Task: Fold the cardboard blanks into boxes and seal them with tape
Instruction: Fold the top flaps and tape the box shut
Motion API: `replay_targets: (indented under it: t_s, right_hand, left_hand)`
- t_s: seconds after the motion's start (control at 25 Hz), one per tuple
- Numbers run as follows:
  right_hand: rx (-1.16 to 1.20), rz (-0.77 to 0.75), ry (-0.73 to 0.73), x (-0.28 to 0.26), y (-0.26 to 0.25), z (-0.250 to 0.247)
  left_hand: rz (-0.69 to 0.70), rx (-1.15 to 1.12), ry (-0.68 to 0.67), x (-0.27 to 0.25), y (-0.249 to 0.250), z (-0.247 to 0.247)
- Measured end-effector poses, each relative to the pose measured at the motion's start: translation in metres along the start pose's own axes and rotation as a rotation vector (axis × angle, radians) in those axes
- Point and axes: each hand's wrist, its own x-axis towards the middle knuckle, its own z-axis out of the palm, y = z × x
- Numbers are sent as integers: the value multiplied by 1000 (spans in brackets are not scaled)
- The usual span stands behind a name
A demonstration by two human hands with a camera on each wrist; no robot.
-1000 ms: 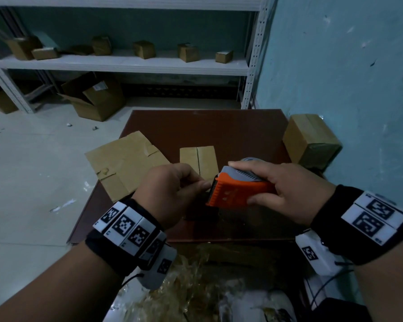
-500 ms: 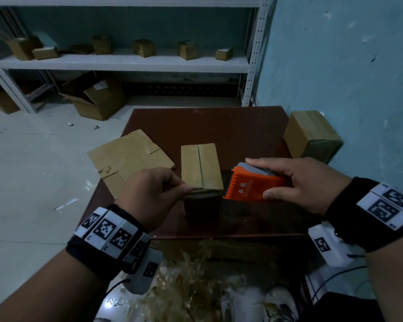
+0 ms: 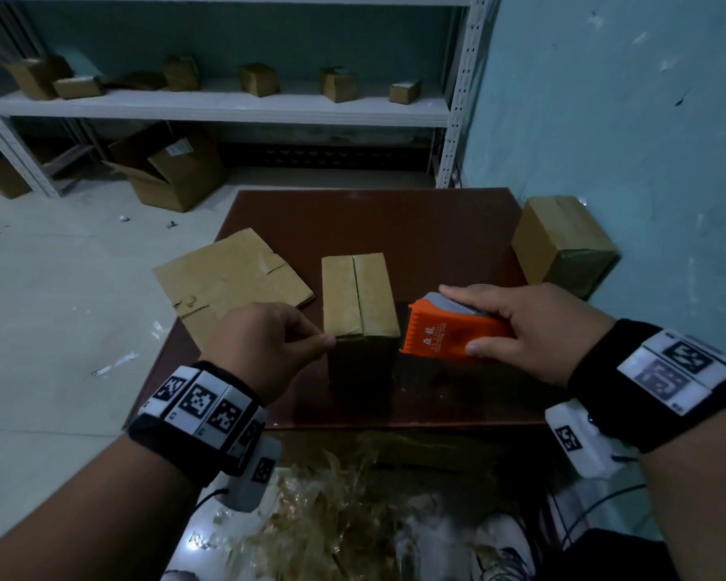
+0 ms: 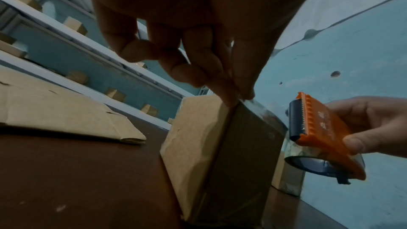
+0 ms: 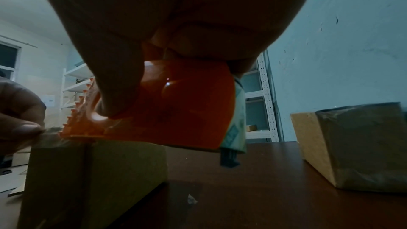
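1. I see the dark brown counter [image 3: 416,228] spread under both of my hands, with a white metal shelf rack [image 3: 227,106] beyond it holding several small cardboard boxes.
2. A stack of flat tan cardboard blanks [image 3: 227,278] lies on the counter just beyond my left hand [image 3: 265,350], overhanging the counter's left edge.
3. A finished brown cardboard box wrapped in clear tape [image 3: 562,245] sits at the far right corner, beyond my right hand [image 3: 537,329] and well apart from it.
4. The small upright tan cardboard box [image 3: 359,295] stands between my two hands, its top flaps closed and meeting at a centre seam.
5. My right grip is wrapped round the orange plastic tape dispenser [image 3: 445,333], thumb on its near side and fingers over the top; its toothed edge sits just beside the box's near right top corner.
6. My left grip pinches, thumb against forefinger, what looks like the end of the clear tape strip [image 4: 262,112] at the box's near top edge.
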Motion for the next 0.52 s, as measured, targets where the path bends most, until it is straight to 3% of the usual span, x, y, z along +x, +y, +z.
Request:
replay_targets:
  t_s: [0.2,0.24,0.28,0.4,0.44,0.52]
  right_hand:
    - [-56,21,4,5,-5,1]
    - [-66,24,6,7,-5,1]
    - [-74,26,6,9,-5,1]
    - [-74,26,-2,12,-6,2]
    - [-76,24,-2,12,-6,1]
    - [-75,27,4,13,-5,0]
  left_hand:
    - [-92,155,119,3,0,-6]
    - [-60,136,167,4,-1,-8]
    - [34,110,231,4,-1,-9]
    - [512,145,353,3,7,2]
    - [624,200,327,5,8,10]
    - [709,262,196,16,3,28]
